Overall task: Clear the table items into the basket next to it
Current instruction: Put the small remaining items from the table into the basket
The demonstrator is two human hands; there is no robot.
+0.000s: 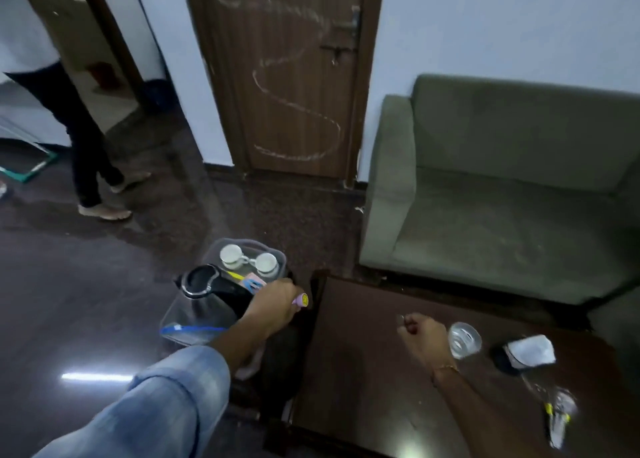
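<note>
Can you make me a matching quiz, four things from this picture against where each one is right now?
Things:
1. two white cups
2. pink tube
3. clear glass
4. green sofa

Places:
A. on the brown table
B. against the wall
C. inside the clear basket
D. in the grip of the left hand

Pairs: 1-C, 2-D, 3-A, 4-B
</note>
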